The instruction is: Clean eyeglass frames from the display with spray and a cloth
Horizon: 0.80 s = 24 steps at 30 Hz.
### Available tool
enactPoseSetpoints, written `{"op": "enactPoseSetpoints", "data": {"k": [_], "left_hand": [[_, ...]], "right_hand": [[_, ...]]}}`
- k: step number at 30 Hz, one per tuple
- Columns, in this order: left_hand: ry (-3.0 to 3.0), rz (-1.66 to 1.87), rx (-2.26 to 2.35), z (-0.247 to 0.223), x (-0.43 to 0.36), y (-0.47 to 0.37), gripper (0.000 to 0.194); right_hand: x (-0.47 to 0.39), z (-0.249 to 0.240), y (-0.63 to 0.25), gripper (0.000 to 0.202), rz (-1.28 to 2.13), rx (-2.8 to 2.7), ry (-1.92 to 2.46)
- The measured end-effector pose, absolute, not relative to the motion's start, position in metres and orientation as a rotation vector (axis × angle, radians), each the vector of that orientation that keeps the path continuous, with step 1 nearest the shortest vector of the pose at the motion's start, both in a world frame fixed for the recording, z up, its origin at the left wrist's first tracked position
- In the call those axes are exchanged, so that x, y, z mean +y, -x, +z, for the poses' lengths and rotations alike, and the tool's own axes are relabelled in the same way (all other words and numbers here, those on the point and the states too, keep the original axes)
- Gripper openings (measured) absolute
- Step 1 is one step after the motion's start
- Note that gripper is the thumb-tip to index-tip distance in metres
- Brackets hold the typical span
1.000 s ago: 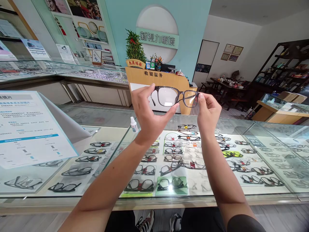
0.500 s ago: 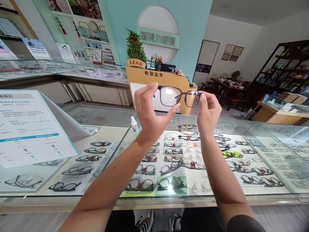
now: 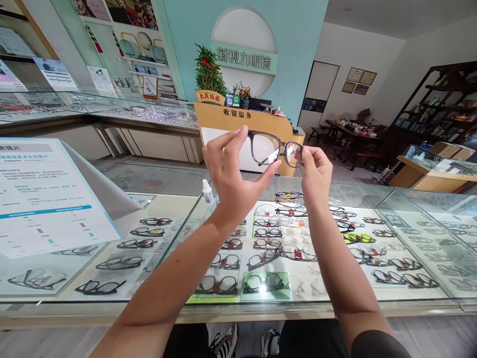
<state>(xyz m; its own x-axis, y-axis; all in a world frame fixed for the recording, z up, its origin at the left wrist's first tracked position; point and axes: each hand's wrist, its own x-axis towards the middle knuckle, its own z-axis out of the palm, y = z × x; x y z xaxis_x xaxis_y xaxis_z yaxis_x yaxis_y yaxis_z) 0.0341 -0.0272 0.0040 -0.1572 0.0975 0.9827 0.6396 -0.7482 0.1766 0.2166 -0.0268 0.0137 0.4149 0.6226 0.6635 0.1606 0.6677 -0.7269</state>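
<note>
Dark-rimmed eyeglasses (image 3: 265, 148) with clear lenses are held up above the glass display counter, in front of the wooden cashier desk. My left hand (image 3: 233, 174) grips the left end of the frame, its thumb stretched toward the bridge and its fingers raised at the upper edge. At the right end, my right hand (image 3: 316, 171) pinches the frame by its outer corner between thumb and fingers. The glasses are angled, so the right lens looks narrower than the left one.
Under the glass counter top (image 3: 179, 309) lie several rows of eyeglasses. A small white bottle (image 3: 207, 192) stands on it, left of my forearms. A printed sign (image 3: 48, 199) stands at the left. The cashier desk (image 3: 276, 128) with a plant (image 3: 209, 69) is farther back.
The glasses have turned, and their right end has moved left. My right hand has shifted left with it, while my left hand has moved only slightly.
</note>
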Motion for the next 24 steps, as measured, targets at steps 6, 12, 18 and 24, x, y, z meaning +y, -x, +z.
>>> {"op": "enactPoseSetpoints", "data": {"k": [6,12,18,24], "left_hand": [[1.775,-2.013,-0.833,0.004,-0.025,-0.031,0.091],[1.794,-2.020,-0.844,0.004,-0.028,-0.029,0.092],[1.915,-2.069,-0.855,0.005,-0.010,-0.023,0.084],[2.173,-2.165,-0.853,-0.001,0.020,-0.017,0.082]], "right_hand": [[-0.030,0.016,-0.214,0.023,0.377,-1.126,0.865],[-0.030,0.015,-0.213,0.022,0.390,-1.134,0.878],[-0.028,0.013,-0.213,0.023,0.193,-1.079,0.761],[-0.039,0.014,-0.205,0.022,-0.036,-1.081,0.704]]}}
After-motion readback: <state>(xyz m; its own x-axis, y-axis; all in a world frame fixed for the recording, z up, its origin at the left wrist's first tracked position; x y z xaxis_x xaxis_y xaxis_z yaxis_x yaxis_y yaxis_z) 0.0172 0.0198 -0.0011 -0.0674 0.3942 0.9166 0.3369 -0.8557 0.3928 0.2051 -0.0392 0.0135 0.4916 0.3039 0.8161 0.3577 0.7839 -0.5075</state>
